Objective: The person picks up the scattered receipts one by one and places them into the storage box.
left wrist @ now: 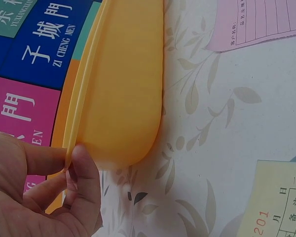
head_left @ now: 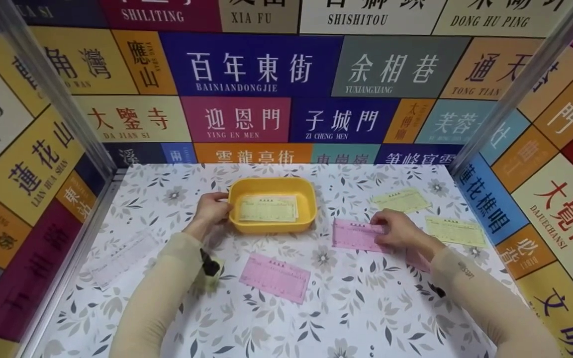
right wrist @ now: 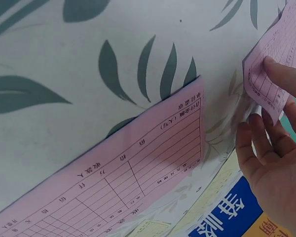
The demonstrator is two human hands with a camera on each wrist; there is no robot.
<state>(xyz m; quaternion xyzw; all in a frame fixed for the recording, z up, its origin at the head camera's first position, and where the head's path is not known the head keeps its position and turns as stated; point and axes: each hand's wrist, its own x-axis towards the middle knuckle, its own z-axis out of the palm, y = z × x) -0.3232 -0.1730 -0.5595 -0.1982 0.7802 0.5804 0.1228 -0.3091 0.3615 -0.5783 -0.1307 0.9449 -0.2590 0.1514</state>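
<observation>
A loose pink slip lies nearest on the bench; beyond it the right hand pinches a second pink slip, right of the yellow tub; such thin paper probably wants a light, level grip; thumb on its printed face, fingers behind; the left hand clamps the tub's rim between thumb and fingers.

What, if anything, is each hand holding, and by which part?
The left hand pinches the yellow tub by its left-end rim; the right hand pinches a pink slip by its right end.
</observation>
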